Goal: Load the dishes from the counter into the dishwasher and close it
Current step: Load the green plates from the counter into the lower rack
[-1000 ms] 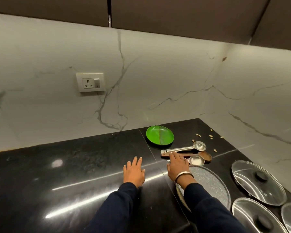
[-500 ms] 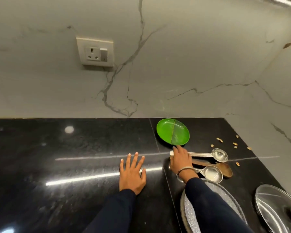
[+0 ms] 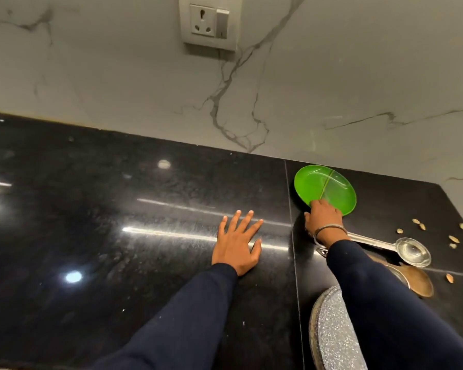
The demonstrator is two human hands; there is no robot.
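A small green divided plate lies flat on the black counter near the back wall. My right hand reaches over to it, and its fingertips rest on the plate's near rim; whether they grip it is not visible. My left hand lies flat on the counter to the left, fingers spread, holding nothing. Behind my right wrist lies a steel ladle. A wooden spoon sits partly under my right sleeve. A speckled grey round dish shows at the bottom, half hidden by my arm.
Several loose seeds are scattered on the counter right of the ladle. A wall socket is set in the marble backsplash above. The counter ends at a side wall on the right.
My right hand has moved forward from the spoon handles to the green plate's near rim. The view has tipped down and closer. My left hand stays flat on the counter.
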